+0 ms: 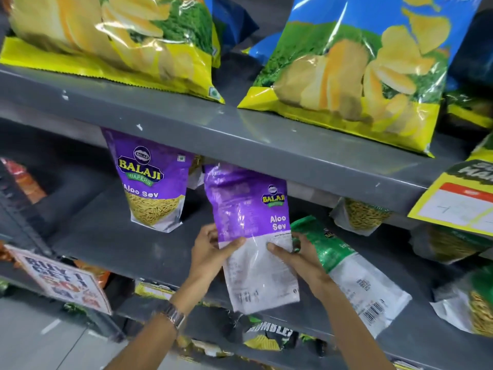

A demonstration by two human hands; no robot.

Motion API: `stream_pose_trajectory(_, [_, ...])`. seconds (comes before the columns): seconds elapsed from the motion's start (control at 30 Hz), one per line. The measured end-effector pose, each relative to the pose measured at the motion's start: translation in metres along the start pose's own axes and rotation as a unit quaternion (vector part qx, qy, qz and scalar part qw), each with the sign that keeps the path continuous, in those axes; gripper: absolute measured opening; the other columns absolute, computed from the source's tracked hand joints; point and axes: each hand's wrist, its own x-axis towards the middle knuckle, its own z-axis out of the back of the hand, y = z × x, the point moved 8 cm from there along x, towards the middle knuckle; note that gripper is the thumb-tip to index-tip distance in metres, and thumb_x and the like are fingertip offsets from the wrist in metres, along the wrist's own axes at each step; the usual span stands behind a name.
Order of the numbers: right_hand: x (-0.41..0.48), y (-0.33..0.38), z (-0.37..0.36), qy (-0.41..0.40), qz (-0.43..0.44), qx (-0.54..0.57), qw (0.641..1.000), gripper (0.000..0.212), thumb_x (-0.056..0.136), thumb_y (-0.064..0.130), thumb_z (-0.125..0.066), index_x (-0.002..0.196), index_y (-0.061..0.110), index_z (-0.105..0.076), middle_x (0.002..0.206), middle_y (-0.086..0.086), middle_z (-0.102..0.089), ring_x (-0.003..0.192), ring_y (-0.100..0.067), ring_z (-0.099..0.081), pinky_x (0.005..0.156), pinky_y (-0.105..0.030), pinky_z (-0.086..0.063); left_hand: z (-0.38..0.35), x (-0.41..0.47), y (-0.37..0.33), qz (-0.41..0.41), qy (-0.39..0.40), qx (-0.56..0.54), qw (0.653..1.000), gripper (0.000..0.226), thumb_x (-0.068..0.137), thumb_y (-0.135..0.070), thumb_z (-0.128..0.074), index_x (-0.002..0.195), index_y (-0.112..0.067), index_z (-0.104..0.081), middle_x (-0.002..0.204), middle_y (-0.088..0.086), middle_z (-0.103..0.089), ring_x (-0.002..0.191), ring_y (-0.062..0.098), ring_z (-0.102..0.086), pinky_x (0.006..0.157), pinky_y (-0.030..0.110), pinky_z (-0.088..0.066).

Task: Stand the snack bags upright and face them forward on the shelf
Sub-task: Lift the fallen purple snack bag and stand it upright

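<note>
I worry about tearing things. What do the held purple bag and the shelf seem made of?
Purple Aloo Sev bag: likely thin glossy plastic film, given the glare streaks and crinkles. Shelf: apparently grey painted metal, smooth with a dull sheen.

You face a grey metal middle shelf [112, 236] whose board runs from lower right to upper left. On it one purple Aloo Sev pouch [152, 182] stands upright, front toward you. To its right a green-and-white pouch [344, 265] lies flat with its barcode side up. Further right, clear-bottomed pouches of yellow sev [362, 213] stand near the back. Above, the grey upper shelf [240, 134] carries two large yellow-and-blue potato chip bags [354, 76], lying tilted back.
</note>
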Motion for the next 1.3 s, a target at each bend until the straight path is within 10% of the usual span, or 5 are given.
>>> stream_pose_trajectory(0.37, [0.040, 0.033, -0.010, -0.076, 0.075, 0.028, 0.994, 0.066, 0.056, 0.012, -0.089, 0.110, 0.009, -0.053, 0.103, -0.005, -0.068, 0.087, -0.014, -0.065, 0.083, -0.034, -0.053, -0.023, 0.078, -0.043, -0.155, 0.095, 0.110, 0.977, 0.054, 0.069, -0.007, -0.079, 0.109, -0.018, -0.044, 0.100, -0.003, -0.061, 0.088, 0.013, -0.060, 0.073, 0.019, -0.049])
stream_pose_trajectory(0.53, [0.043, 0.039, 0.002, -0.024, 0.093, 0.058, 0.994, 0.067, 0.056, -0.002, -0.085, 0.113, 0.003, -0.050, 0.097, -0.001, -0.066, 0.072, 0.008, -0.064, 0.063, -0.009, -0.049, -0.022, 0.084, -0.029, -0.161, 0.102, 0.079, 0.978, 0.053, 0.071, -0.008, -0.077, 0.112, -0.017, -0.045, 0.110, 0.003, -0.060, 0.099, 0.020, -0.061, 0.080, 0.024, -0.051])
stream_pose_trajectory(0.83, [0.044, 0.080, 0.009, 0.031, 0.149, 0.185, 0.971, 0.054, 0.063, 0.022, -0.080, 0.111, 0.011, -0.059, 0.108, -0.008, -0.069, 0.104, -0.022, -0.066, 0.097, -0.037, -0.049, -0.019, 0.009, 0.005, -0.219, -0.139, 0.064, 0.964, 0.057, 0.074, -0.011, -0.074, 0.123, -0.009, -0.045, 0.115, -0.001, -0.041, 0.098, 0.008, -0.049, 0.086, 0.018, -0.042])
stream_pose_trajectory(1.03, [0.024, 0.077, 0.007, -0.094, 0.180, 0.190, 0.960, 0.024, 0.074, 0.012, -0.076, 0.094, 0.016, -0.065, 0.084, 0.007, -0.076, 0.081, -0.010, -0.071, 0.072, -0.023, -0.055, -0.051, -0.011, 0.034, -0.193, -0.093, 0.112, 0.970, 0.082, 0.069, -0.025, -0.080, 0.134, -0.009, -0.033, 0.115, -0.001, -0.034, 0.104, 0.013, -0.045, 0.091, 0.020, -0.039])
stream_pose_trajectory(1.3, [-0.024, 0.082, -0.003, -0.259, 0.164, -0.005, 0.952, 0.048, 0.056, 0.059, -0.077, 0.088, 0.031, -0.054, 0.074, 0.016, -0.063, 0.077, -0.016, -0.066, 0.077, -0.039, -0.054, -0.068, -0.011, 0.033, -0.256, -0.049, 0.112, 0.959, 0.123, 0.051, -0.038, -0.086, 0.143, -0.003, -0.012, 0.140, 0.009, -0.010, 0.129, -0.018, -0.005, 0.100, -0.004, -0.016])
